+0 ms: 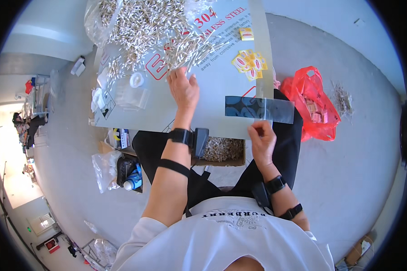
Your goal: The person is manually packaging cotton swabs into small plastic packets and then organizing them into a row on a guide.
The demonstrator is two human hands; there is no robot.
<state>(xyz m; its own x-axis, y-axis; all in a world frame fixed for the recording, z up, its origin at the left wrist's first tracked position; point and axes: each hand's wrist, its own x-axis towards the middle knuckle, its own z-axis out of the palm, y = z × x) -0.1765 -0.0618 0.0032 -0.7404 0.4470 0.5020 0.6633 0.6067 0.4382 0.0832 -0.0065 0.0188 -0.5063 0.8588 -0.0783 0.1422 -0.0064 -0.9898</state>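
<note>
Smooth grey sheet-metal tabletop (203, 115). Far left, a loose, bristling heap of thin, white-tipped cotton swabs (144, 29). Left hand (184, 86) at the heap's near edge, fingers loosely curled, thumb apart; cannot tell if any swab is gripped. Right hand (263, 137) at the near edge, thumb and forefinger drawn together, hold unclear; just beyond it, a glossy dark-blue, rectangular film strip (244, 107), well right of the swabs.

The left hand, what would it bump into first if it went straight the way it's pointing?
The left hand would probably meet the cotton swabs right ahead; they may already touch, but depth is unclear.
</note>
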